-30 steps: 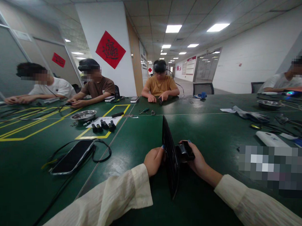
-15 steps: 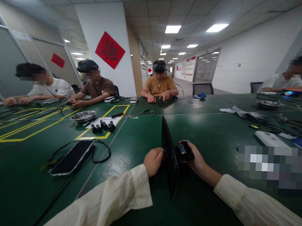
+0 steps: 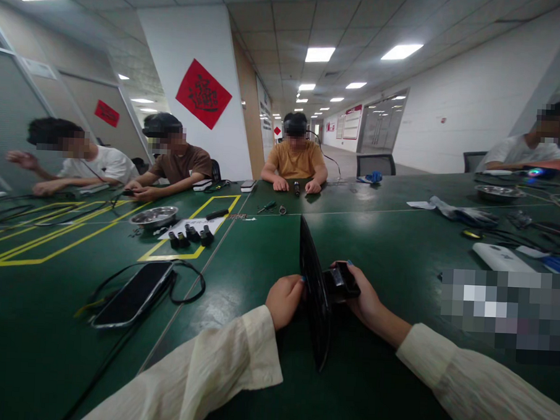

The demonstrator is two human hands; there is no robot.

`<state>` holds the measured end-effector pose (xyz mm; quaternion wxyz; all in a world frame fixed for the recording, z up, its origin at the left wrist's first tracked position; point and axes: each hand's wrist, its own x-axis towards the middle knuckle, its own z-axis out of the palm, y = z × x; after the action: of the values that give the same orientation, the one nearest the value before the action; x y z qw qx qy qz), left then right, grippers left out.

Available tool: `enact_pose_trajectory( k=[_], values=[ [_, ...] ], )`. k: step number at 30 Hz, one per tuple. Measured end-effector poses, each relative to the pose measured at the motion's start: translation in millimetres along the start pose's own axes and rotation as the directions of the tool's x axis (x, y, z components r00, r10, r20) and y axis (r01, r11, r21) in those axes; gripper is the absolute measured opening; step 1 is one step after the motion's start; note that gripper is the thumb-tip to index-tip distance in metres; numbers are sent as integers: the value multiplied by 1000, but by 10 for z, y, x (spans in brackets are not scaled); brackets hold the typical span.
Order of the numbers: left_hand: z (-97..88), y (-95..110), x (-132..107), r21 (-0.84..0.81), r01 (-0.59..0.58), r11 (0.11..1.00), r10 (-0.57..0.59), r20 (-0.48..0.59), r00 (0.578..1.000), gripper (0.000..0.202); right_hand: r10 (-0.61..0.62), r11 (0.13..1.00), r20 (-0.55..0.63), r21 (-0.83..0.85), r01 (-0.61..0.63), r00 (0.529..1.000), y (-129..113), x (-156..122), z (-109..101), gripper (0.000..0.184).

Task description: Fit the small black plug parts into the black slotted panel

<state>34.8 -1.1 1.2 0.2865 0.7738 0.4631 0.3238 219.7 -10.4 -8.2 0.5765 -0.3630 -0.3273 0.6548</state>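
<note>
A thin black panel (image 3: 314, 298) stands nearly edge-on above the green table, with a black box-shaped block (image 3: 343, 283) joined to its right face. My right hand (image 3: 367, 298) is wrapped round that block from the right, thumb along its top and the other fingers mostly hidden. On the panel's left side, my left hand (image 3: 285, 300) is closed, its curled fingertips against the panel face. The panel's edge partly hides the fingertips, so what lies under them does not show.
A phone (image 3: 134, 293) with a black cable (image 3: 197, 274) lies left. Beyond it are a metal bowl (image 3: 153, 216), several black cylindrical parts (image 3: 192, 234) and a screwdriver (image 3: 268, 207). A white device (image 3: 503, 259) and cables sit right. Co-workers (image 3: 295, 158) sit round the table (image 3: 240, 264).
My hands and the black panel stay practically still. Across the table, a co-worker's hand has come off a small dark cylinder. At far left, another co-worker has raised a hand.
</note>
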Motion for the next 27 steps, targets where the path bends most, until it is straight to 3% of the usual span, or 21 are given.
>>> enact_pose_trajectory(
  k=[20,27],
  values=[
    [-13,40,-13,9,16,1000,-16,6,1000,51,7,1000,-14,18,-6,1000,-14,-16,18,30],
    [-23,40,-4,57,-17,998,15,42,999,43,10,1000,-26,25,-9,1000,-22,-21,33,31]
  ],
)
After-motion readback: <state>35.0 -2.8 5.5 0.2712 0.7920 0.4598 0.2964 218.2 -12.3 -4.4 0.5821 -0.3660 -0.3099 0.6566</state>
